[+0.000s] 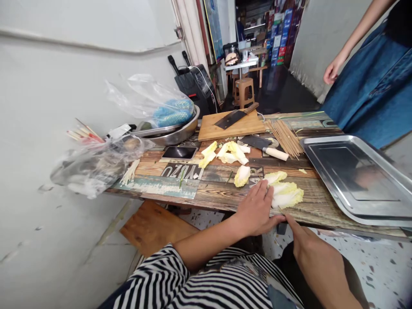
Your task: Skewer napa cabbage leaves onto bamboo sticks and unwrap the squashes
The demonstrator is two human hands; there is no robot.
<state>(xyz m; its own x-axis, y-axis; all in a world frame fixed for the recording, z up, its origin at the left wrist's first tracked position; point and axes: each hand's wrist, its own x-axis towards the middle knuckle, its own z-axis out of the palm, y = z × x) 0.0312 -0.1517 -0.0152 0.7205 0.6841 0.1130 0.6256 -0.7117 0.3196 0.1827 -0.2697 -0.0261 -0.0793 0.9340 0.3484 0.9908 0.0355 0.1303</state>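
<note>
Pale yellow-white napa cabbage leaves (pixel 286 194) lie by the table's front edge. My left hand (pixel 255 208) is over their left end, fingers pressed down on the leaf and thumb along its near side. Just right of my left thumb, my right hand (pixel 317 253) is closed, its index finger pointing at the leaf's edge. A thin skewer (pixel 281 210) shows only as a small tip between my hands; the rest is hidden. More cabbage pieces (pixel 232 153) lie farther back, with a single small leaf (pixel 242 176) nearer my left fingers.
A wooden-handled knife (pixel 276 153) lies beside loose skewers (pixel 286 138). Behind are a cutting board (pixel 212 128) and a cleaver (pixel 230 119). A metal tray (pixel 325 171) is at right, a phone (pixel 180 152), bowl (pixel 183 135) and plastic bags (pixel 96 167) at left. Another person's hand (pixel 333 71) hangs beyond.
</note>
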